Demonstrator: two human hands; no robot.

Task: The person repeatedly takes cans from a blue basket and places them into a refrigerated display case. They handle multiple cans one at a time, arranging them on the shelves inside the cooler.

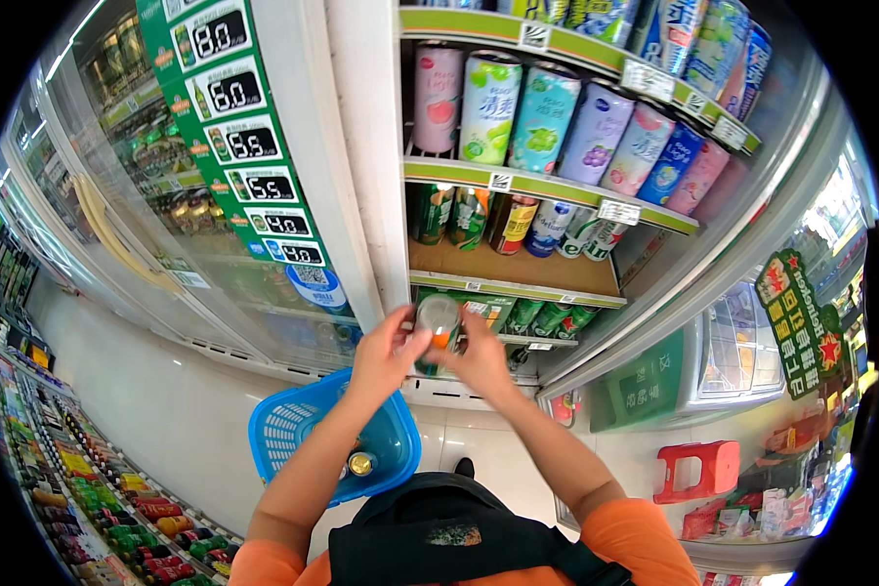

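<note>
My left hand and my right hand hold one drink can between them, its pale round end facing up; the can is green and orange below and a little blurred. It is in front of the lower shelves of an open drinks cooler. A blue plastic basket stands below my left forearm, with a gold-topped can and other items partly hidden in it. Just beyond the hands, green cans lie on a low shelf. Several upright cans stand at the back of the shelf above.
Tall pastel cans line an upper shelf. The glass cooler door stands open at the right, and a closed door with a curved handle is at the left. A red stool and bottle shelves flank the floor.
</note>
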